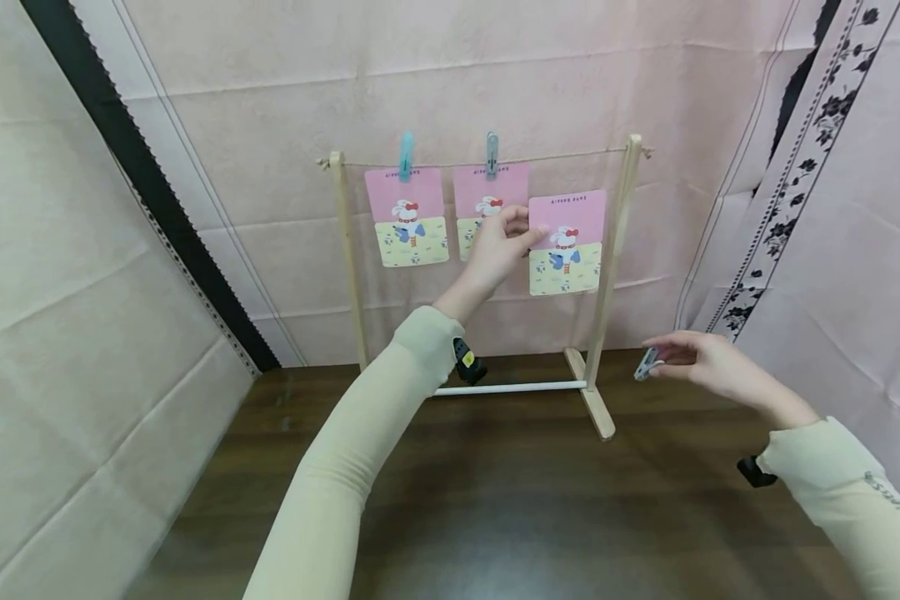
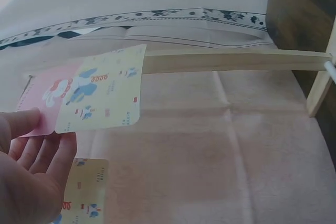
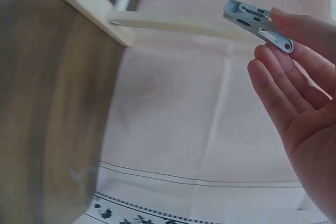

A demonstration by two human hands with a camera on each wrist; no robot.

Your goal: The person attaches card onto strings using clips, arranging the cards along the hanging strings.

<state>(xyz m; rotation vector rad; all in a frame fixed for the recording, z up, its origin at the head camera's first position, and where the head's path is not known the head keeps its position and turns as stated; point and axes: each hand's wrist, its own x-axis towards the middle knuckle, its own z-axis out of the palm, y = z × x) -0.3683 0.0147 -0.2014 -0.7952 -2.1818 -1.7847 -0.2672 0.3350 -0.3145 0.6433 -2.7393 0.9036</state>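
My left hand [image 1: 495, 250] pinches a pink and yellow card [image 1: 567, 267] by its left edge, thumb in front and fingers behind. The card shows a white cartoon figure and is held below the cord [image 1: 562, 158], beside the right post of a wooden rack [image 1: 617, 225]. Between the thumb and fingertips of my right hand [image 1: 712, 367] is a grey-blue clothespin [image 3: 258, 25], off to the right of the rack. Two matching cards hang from the cord: the left card [image 1: 408, 242] under a blue clothespin [image 1: 406, 157], the middle card [image 1: 487, 185] under a grey-blue clothespin [image 1: 492, 154], partly hidden by my left hand.
The rack stands on a dark wooden table [image 1: 510, 492], with a white crossbar [image 1: 517, 387] low between its posts and a wooden foot [image 1: 592, 400] at the right. Pale pink cloth [image 1: 420, 100] hangs behind. A flower-patterned border [image 1: 802, 158] runs down the right side.
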